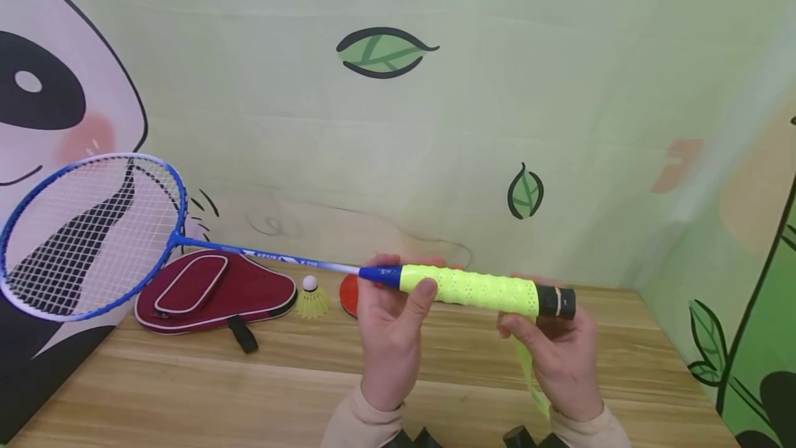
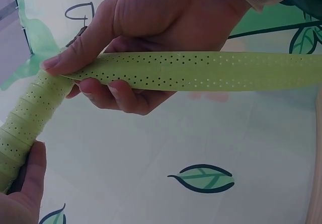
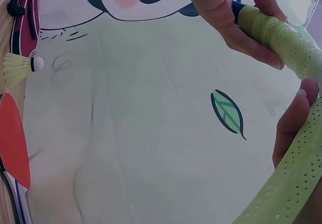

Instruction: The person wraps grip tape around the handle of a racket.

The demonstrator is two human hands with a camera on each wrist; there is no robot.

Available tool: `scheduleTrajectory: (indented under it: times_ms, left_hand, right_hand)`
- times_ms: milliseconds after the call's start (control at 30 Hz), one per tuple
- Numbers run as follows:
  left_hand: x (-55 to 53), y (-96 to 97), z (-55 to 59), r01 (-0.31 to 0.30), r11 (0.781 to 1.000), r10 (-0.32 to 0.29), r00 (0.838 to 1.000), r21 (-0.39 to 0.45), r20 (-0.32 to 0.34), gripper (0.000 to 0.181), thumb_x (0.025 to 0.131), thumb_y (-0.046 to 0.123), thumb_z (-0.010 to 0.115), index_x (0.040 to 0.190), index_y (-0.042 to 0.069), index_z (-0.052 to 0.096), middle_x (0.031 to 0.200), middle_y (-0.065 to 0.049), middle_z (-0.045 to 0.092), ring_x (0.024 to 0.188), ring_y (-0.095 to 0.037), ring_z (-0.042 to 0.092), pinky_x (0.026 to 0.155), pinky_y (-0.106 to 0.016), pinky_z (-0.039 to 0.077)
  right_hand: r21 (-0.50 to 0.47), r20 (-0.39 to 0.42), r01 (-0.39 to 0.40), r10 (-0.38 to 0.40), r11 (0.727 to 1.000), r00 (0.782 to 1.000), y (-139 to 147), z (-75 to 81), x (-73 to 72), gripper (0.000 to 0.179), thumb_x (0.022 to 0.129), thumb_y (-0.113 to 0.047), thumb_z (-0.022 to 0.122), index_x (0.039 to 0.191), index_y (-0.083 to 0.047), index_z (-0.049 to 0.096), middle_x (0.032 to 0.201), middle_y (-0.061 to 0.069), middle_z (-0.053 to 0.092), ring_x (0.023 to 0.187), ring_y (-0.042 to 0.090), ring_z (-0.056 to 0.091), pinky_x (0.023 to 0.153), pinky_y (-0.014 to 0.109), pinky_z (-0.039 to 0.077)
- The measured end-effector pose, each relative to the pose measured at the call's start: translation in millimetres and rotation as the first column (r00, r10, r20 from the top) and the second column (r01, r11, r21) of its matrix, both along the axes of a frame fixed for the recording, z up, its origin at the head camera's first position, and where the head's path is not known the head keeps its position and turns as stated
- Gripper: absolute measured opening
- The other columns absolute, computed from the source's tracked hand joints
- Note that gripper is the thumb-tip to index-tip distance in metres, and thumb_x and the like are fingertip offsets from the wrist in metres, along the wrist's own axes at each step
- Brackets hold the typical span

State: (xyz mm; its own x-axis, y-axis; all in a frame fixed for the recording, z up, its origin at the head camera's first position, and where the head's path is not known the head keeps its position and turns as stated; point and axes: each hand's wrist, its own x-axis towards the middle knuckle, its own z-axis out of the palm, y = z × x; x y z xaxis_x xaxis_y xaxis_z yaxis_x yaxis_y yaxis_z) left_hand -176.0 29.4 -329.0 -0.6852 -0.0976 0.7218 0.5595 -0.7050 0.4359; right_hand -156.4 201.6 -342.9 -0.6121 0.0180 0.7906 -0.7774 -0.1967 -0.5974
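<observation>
A blue-and-white badminton racket (image 1: 273, 256) is held up above the table, strung head to the left. Neon yellow perforated grip tape (image 1: 469, 289) wraps the handle in overlapping turns, from the blue cone (image 1: 381, 275) to the black butt end (image 1: 555, 302). My left hand (image 1: 392, 344) grips the handle near the cone, thumb along the front. At the butt end my right hand (image 1: 562, 361) pinches the tape's edge between thumb and fingers. From there the loose tape tail (image 2: 201, 72) runs off flat across the fingers in the left wrist view; in the head view it hangs down.
On the wooden table (image 1: 261, 393) lie a maroon racket case (image 1: 249, 296) with a black strap, a yellow shuttlecock (image 1: 311, 301) and a red table-tennis bat (image 3: 14, 143), partly behind my left hand in the head view. A printed cloth backdrop (image 1: 435, 123) rises behind.
</observation>
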Motion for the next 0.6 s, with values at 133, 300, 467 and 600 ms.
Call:
scheduleTrajectory:
  times_ms: [133, 300, 467, 600]
  left_hand:
    - [0.4, -0.1, 0.2, -0.017, 1.0, 0.017, 1.0, -0.005, 0.019, 0.036, 0.094, -0.007, 0.057, 0.119, 0.01, 0.037, 0.107, -0.012, 0.065, 0.099, -0.03, 0.068, 0.087, -0.036, 0.054]
    - [1.8, 0.5, 0.7, -0.045, 0.999, 0.046, 0.996, -0.016, 0.073, 0.036, 0.092, -0.003, 0.061, 0.116, 0.011, 0.039, 0.103, -0.01, 0.067, 0.099, -0.024, 0.066, 0.086, -0.03, 0.052]
    - [2.4, 1.1, -0.6, -0.039, 0.999, 0.041, 0.991, -0.02, 0.128, 0.038, 0.092, 0.001, 0.064, 0.116, 0.011, 0.037, 0.101, -0.008, 0.065, 0.1, -0.024, 0.064, 0.086, -0.028, 0.05]
    - [2.0, 1.9, -0.6, 0.01, 1.0, -0.011, 0.996, 0.009, 0.084, 0.041, 0.092, -0.002, 0.061, 0.121, 0.01, 0.034, 0.113, -0.013, 0.062, 0.11, -0.029, 0.059, 0.093, -0.034, 0.049]
  right_hand:
    - [0.0, -0.002, -0.013, 0.013, 1.0, 1.0, 0.7, 0.3, -0.1, 0.049, 0.081, 0.022, 0.062, 0.127, 0.02, 0.046, 0.091, 0.012, 0.069, 0.074, 0.016, 0.067, 0.064, 0.025, 0.056]
    - [0.009, -0.01, 0.003, -0.003, 1.0, 1.0, 0.8, 0.2, 0.4, 0.043, 0.081, 0.021, 0.063, 0.122, 0.021, 0.049, 0.089, 0.012, 0.067, 0.073, 0.016, 0.066, 0.064, 0.025, 0.056]
    - [-0.009, -0.032, -0.003, 0.003, 1.0, 0.999, -0.8, 1.5, -0.2, 0.035, 0.081, 0.021, 0.063, 0.115, 0.021, 0.053, 0.088, 0.013, 0.066, 0.073, 0.017, 0.065, 0.064, 0.026, 0.057]
    - [-0.034, -0.052, -0.014, 0.012, 0.999, 0.999, -2.5, 1.8, -1.6, 0.028, 0.082, 0.021, 0.061, 0.109, 0.019, 0.055, 0.088, 0.013, 0.066, 0.072, 0.018, 0.064, 0.064, 0.025, 0.056]
